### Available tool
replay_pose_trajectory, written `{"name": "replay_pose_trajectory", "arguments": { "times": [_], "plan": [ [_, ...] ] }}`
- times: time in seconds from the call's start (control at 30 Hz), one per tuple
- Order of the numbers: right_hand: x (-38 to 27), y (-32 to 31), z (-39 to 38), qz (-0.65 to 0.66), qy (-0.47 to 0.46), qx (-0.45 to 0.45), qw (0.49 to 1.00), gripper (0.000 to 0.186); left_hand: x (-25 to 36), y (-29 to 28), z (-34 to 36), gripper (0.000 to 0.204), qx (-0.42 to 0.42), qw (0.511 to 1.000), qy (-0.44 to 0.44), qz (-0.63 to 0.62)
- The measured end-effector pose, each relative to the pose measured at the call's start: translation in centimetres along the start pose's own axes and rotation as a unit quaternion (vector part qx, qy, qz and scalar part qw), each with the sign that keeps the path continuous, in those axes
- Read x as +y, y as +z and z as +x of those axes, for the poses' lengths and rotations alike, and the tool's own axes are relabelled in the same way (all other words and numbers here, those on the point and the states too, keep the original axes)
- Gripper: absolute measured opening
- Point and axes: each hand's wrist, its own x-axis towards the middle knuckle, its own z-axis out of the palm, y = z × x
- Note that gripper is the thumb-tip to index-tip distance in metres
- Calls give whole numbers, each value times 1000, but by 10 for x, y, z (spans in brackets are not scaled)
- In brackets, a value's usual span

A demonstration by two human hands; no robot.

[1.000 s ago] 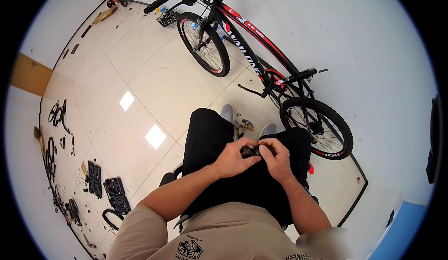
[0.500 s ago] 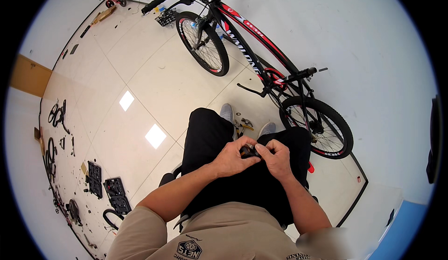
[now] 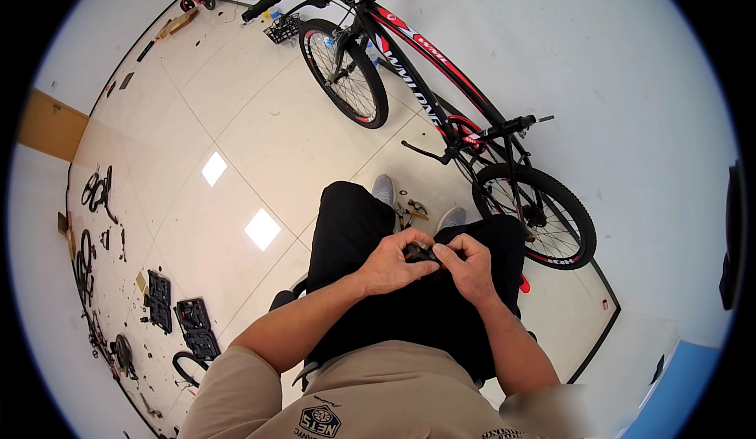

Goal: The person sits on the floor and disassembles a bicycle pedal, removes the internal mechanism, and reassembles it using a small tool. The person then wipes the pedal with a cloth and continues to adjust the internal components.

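Seated, I pinch a small dark metal part [image 3: 422, 252] over my lap, my left hand [image 3: 391, 264] and right hand [image 3: 470, 266] both clasping it. The black-and-red bicycle [image 3: 441, 108] stands beyond, far right; assembly looks unfinished.

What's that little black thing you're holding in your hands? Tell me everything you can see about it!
The small black part is mostly hidden. It looks dark, hard and compact, maybe metal or plastic; its exact shape is unclear. It sits above the lap in black trousers, pinched between the left hand and the right hand, whose fingers wrap both ends. Nothing else touches it.
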Motion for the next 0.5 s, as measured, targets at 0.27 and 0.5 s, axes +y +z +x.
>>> {"name": "replay_pose_trajectory", "arguments": {
  "times": [0.27,0.5],
  "plan": [
    [-13,2,-1,109,-10,-20,994,15,0,-2,0,25,-18,1000,-7,-18],
    [-6,3,-1,-12,-3,19,1000,19,-2,0,-1,24,-16,1000,-12,10]
  ]
}}
